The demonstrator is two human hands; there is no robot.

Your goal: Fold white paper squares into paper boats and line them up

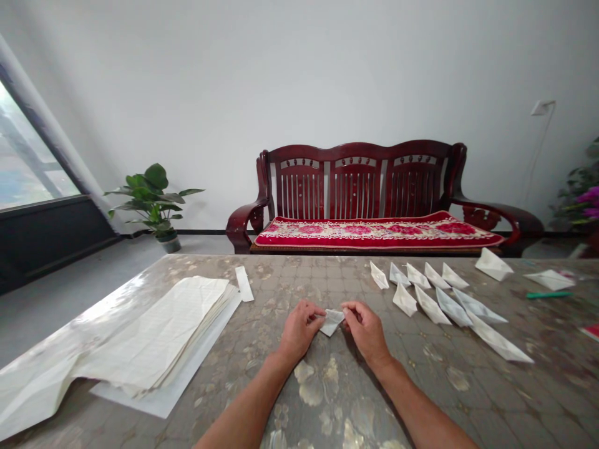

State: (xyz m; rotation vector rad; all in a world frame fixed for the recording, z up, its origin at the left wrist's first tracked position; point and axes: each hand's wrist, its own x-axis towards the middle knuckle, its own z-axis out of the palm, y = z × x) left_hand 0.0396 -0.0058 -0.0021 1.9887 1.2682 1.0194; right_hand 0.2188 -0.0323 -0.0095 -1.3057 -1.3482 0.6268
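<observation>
Right in the middle of the marble-patterned worktop (468, 399), all eyes on a small folded paper piece (332, 322), held between the person's two hands! The left hand (301, 330) comes in from one side and the right hand (367, 332) from the other, both grips narrow, fingertips pinching the paper's edges. Just to the right, folded paper boats (433, 304) line up in two loose rows, the nearest almost within reach of the right hand, and a larger white boat (492, 264) sits up by the far edge. Beyond them, a flat folded paper (551, 280) lies near a green pen (548, 294), with a red-and-white card (591, 332) at the worktop's right edge. Over on the left, a thick stack of lined paper (159, 333) rests on a white sheet (156, 399), well apart from the hands, and a narrow paper strip (244, 284) lies beside it. Past the worktop, a dark wooden bench (360, 181) with a red floral cushion (374, 231) stands against the wall, a potted plant (154, 202) off to its left!
</observation>
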